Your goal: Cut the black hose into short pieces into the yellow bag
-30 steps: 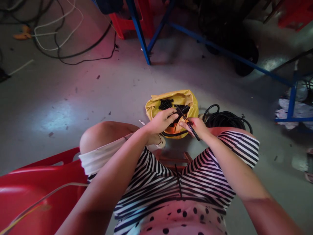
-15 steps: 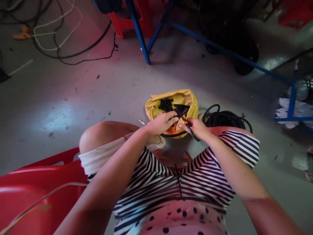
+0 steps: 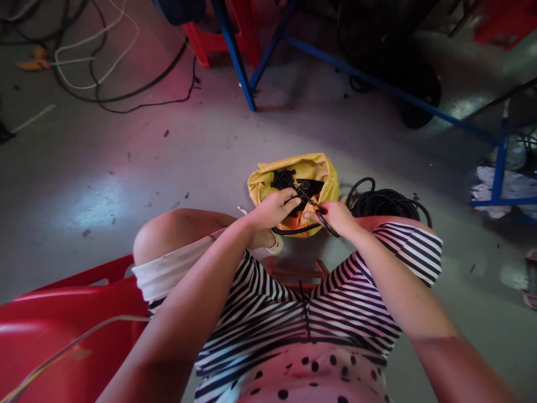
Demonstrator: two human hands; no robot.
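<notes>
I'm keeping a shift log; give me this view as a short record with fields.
Right hand: gripping a black-handled tool
Left hand: fingertips near the tool's front end; whether it holds anything is unclear
Yellow bag: open, below the hands, small black parts inside
Right of bag: coiled black cable on the floor
Beyond bag: blue metal frame
</notes>
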